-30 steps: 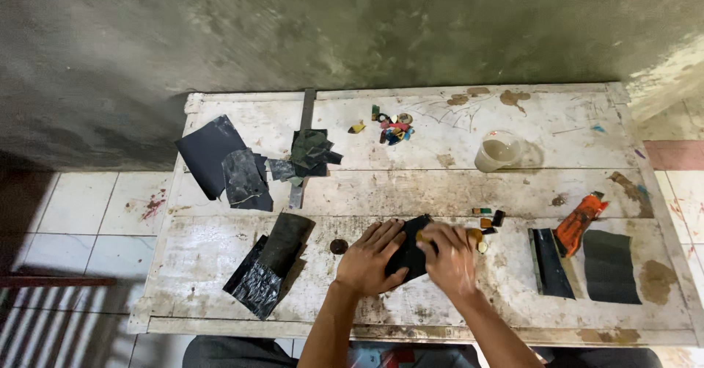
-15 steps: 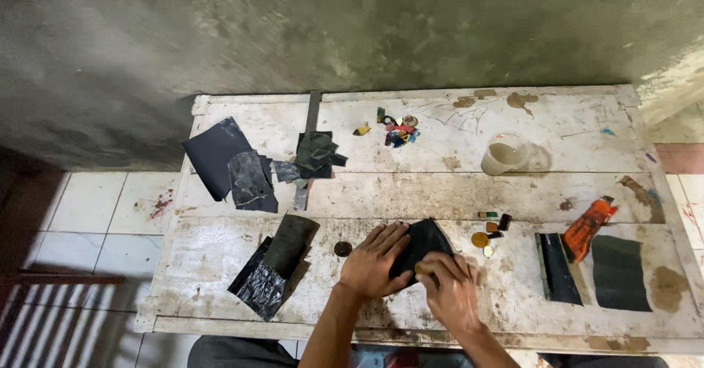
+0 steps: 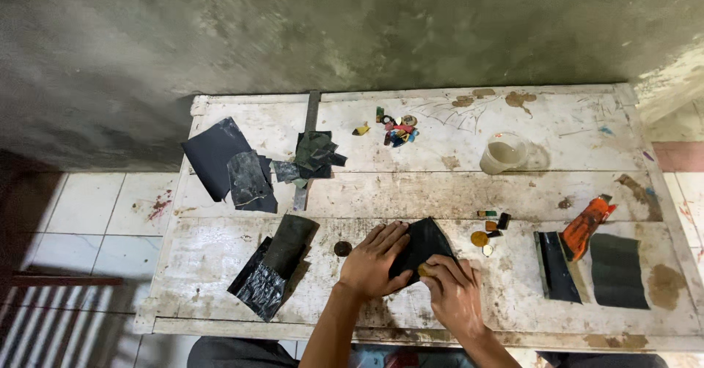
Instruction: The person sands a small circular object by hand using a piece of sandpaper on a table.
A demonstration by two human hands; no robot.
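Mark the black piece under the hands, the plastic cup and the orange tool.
black piece (image 3: 424, 242), head view, bare top part above the hands
plastic cup (image 3: 504, 153), head view, front wall
orange tool (image 3: 584, 226), head view, middle of the orange body

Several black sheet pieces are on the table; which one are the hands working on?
The folded black piece at the front centre: left hand presses it flat, right hand pinches its lower edge. The other dark pieces lie untouched to either side.
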